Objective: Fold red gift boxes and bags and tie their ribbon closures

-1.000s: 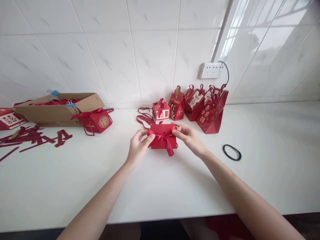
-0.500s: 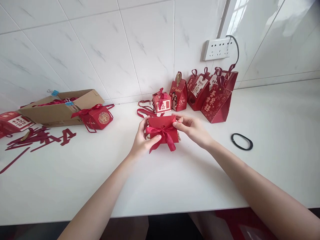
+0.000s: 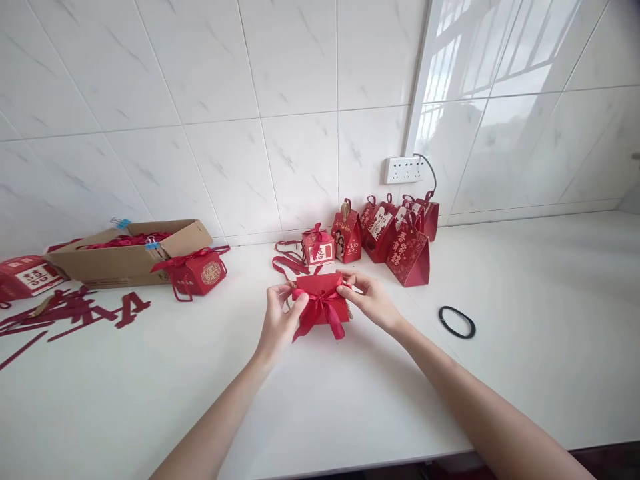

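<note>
Stretching across the view, the white counter (image 3: pixel 320 407) carries an open cardboard box (image 3: pixel 107 272) at left; left hand (image 3: pixel 284 313) and right hand (image 3: pixel 373 301) flank a red box (image 3: pixel 316 283) near the middle.
The red box turns its bowed side to the person, its upper edge running left to right, though which axis is longer is hard to tell. On it, the ribbon bow (image 3: pixel 323 301) stretches sideways, tails pointing toward the person; each hand narrows thumb and fingers around one loop.
</note>
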A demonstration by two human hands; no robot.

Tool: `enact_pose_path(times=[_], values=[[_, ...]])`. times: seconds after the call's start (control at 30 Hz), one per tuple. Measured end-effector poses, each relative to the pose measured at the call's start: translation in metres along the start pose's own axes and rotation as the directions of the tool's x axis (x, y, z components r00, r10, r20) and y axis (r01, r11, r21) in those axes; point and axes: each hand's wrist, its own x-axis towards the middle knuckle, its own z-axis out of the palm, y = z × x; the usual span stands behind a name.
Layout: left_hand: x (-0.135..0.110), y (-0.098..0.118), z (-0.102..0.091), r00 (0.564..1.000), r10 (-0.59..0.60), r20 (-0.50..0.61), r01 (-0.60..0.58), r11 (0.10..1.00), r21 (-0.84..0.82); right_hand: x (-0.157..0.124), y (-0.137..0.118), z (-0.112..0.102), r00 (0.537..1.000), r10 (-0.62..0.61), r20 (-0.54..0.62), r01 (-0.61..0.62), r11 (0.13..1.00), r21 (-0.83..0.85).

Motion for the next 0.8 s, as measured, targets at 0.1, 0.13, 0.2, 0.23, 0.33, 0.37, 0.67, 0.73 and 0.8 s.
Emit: enact_pose_path(times=[0.1, 0.13, 0.2, 0.23, 0.33, 0.37, 0.67, 0.73, 0.8], values=[[0.0021, -0.0006, -0.0007, 1.000, -0.024, 0.014, 0.023, 0.999, 0.043, -0.0006, -0.0005, 0.0017, 1.000, 0.004, -0.002, -0.004, 1.000, -0.003], [0.0030, -0.0012, -0.0016, 1.000, -0.016, 0.026, 0.014, 0.999, 0.048, -0.0005, -0.0007, 0.0018, 1.000, 0.003, 0.003, -0.003, 1.000, -0.002], [0.0046, -0.0022, -0.0038, 0.999, 0.002, 0.048, -0.004, 1.000, 0.025, -0.0001, -0.0015, 0.0011, 1.000, 0.003, 0.018, -0.003, 1.000, 0.006], [0.0052, -0.0025, -0.0051, 0.998, 0.003, 0.066, -0.003, 1.000, 0.006, 0.0001, -0.0021, 0.0005, 1.000, 0.003, 0.026, -0.003, 1.000, 0.012], [0.0062, -0.0034, -0.0081, 0.992, 0.000, 0.123, 0.004, 1.000, -0.030, 0.0003, -0.0052, -0.0019, 0.998, 0.019, 0.060, -0.023, 0.998, 0.062], [0.0063, -0.0039, -0.0086, 0.991, 0.000, 0.134, 0.006, 0.999, -0.045, 0.0002, -0.0063, -0.0027, 0.997, 0.029, 0.075, -0.036, 0.995, 0.089], [0.0051, -0.0073, -0.0043, 0.996, -0.045, 0.073, 0.053, 0.992, -0.115, 0.0003, -0.0024, -0.0064, 0.988, 0.088, 0.127, -0.112, 0.973, 0.203], [0.0044, -0.0069, -0.0033, 0.997, -0.049, 0.061, 0.054, 0.995, -0.090, 0.0000, -0.0030, -0.0057, 0.989, 0.105, 0.109, -0.124, 0.974, 0.187], [0.0039, -0.0075, -0.0027, 0.997, -0.025, 0.071, 0.030, 0.997, -0.072, -0.0006, -0.0049, -0.0045, 0.991, 0.101, 0.086, -0.115, 0.978, 0.173]])
